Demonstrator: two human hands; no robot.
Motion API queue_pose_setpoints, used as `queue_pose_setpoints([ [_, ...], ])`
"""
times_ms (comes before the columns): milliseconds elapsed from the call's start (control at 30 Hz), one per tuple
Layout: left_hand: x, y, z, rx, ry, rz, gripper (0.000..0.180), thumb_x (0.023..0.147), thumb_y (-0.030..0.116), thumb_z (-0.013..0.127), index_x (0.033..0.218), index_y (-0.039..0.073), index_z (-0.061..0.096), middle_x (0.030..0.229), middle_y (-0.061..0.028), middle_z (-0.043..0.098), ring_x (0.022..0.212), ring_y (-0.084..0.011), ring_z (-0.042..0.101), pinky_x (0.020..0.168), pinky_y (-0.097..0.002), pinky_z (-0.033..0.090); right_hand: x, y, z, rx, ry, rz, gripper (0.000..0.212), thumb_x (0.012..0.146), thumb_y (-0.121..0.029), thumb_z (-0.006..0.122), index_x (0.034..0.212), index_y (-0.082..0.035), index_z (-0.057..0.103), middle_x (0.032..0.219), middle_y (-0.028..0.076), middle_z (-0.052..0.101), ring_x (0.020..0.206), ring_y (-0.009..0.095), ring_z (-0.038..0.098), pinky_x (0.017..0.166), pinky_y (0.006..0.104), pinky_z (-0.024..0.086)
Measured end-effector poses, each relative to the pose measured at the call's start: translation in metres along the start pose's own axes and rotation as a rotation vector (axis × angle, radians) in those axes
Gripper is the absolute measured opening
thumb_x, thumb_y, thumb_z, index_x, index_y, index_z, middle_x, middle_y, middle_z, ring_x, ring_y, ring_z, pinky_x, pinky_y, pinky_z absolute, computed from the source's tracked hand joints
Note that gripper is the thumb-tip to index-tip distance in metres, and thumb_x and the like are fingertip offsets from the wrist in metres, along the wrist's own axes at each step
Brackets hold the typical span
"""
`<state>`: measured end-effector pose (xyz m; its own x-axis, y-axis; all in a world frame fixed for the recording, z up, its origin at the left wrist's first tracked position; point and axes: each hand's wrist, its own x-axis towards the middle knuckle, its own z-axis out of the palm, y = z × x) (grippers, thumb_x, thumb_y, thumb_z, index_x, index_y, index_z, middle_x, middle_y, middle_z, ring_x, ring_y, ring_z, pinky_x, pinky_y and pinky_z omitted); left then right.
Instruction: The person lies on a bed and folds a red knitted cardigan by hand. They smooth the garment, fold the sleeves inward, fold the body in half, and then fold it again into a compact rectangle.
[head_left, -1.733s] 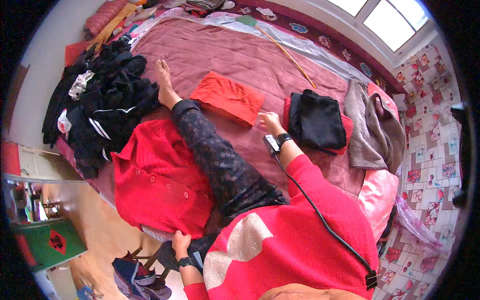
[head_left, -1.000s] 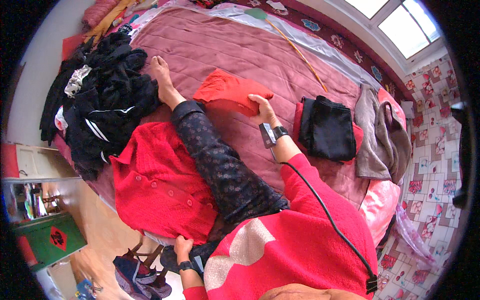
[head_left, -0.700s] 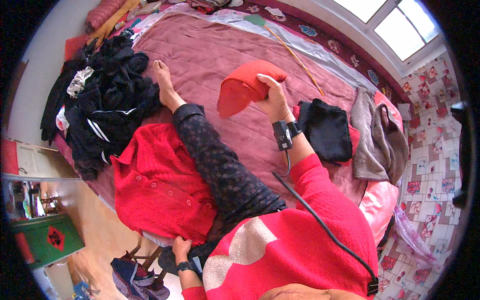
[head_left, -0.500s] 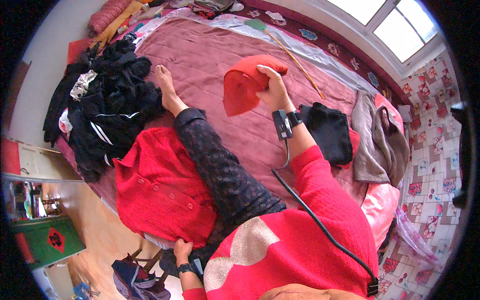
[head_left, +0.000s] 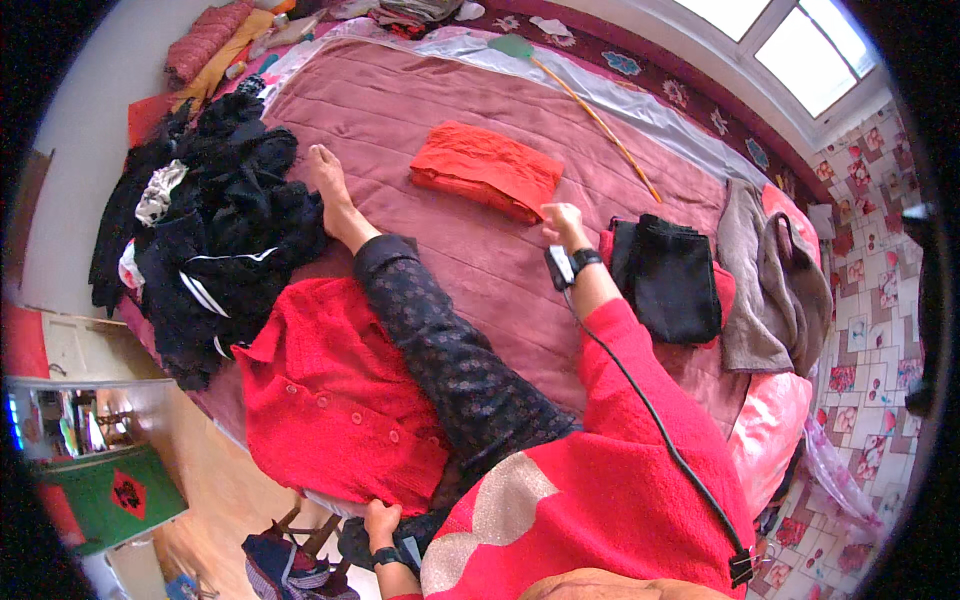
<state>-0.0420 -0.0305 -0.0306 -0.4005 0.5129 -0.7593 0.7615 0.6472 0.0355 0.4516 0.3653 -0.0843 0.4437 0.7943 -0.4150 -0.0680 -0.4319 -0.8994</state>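
A folded orange-red cloth lies on the pink quilt ahead of me. Just at its near right side is my right hand, apart from it, holding nothing, with loosely curled fingers and thumb separated. A red buttoned knitted cardigan is spread at my left, beside my outstretched leg. At its near hem, my left hand is closed with the fingers gripping the edge. White fabric peeks out beneath that hem.
Black clothes are heaped at the left. Folded black fabric and a grey-brown garment lie at the right. A green fly swatter rests across the far side. A stool with clothing stands below the bed's left edge.
My right hand has let go of the orange-red cloth and drawn back toward me. The cloth now lies flat on the quilt. My left hand stays at the cardigan hem.
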Motion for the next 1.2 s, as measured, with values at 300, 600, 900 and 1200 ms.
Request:
queue_pose_setpoints([
  [300, -0.003, 0.006, 0.008, 0.028, -0.069, 0.002, 0.058, 0.067, 0.038, 0.070, 0.109, -0.002, 0.063, 0.111, -0.0303, 0.063, 0.107, -0.0441, 0.060, 0.093, -0.0473, 0.048, -0.141, 0.093, -0.050, -0.905, -0.196, -0.228, 0.023, 0.082, -0.027, 0.059, 0.091, -0.005, 0.060, 0.089, 0.022, 0.066, 0.089, 0.041, 0.063, 0.076, 0.0503, 0.049],
  [600, 0.008, 0.011, 0.040, 0.168, 0.001, 0.008, 0.047, 0.070, 0.033, 0.069, 0.097, -0.005, 0.065, 0.102, -0.0288, 0.066, 0.100, -0.0427, 0.063, 0.090, -0.0500, 0.049, -0.223, 0.134, -0.110, -1.564, -1.135, -0.192, 0.051, 0.084, -0.054, 0.058, 0.077, -0.005, 0.071, 0.075, 0.021, 0.067, 0.077, 0.039, 0.067, 0.066, 0.0492, 0.052],
  [900, 0.015, 0.015, 0.030, 0.147, -0.094, -0.072, 0.045, 0.073, 0.025, 0.069, 0.105, -0.005, 0.063, 0.106, -0.0269, 0.066, 0.104, -0.0417, 0.061, 0.093, -0.0486, 0.047, -0.201, 0.138, -0.079, -1.613, -1.301, -0.511, 0.030, 0.083, -0.037, 0.060, 0.081, -0.009, 0.070, 0.076, 0.015, 0.068, 0.075, 0.036, 0.068, 0.062, 0.0495, 0.052],
  [1200, 0.015, -0.007, 0.051, -0.008, 0.101, -0.027, 0.040, 0.071, 0.017, 0.062, 0.104, -0.004, 0.060, 0.104, -0.0252, 0.067, 0.103, -0.0399, 0.062, 0.091, -0.0480, 0.046, -0.209, 0.144, -0.072, -1.447, -1.092, -0.608, 0.019, 0.082, -0.026, 0.060, 0.082, -0.008, 0.066, 0.072, 0.016, 0.063, 0.070, 0.039, 0.065, 0.059, 0.0505, 0.049],
])
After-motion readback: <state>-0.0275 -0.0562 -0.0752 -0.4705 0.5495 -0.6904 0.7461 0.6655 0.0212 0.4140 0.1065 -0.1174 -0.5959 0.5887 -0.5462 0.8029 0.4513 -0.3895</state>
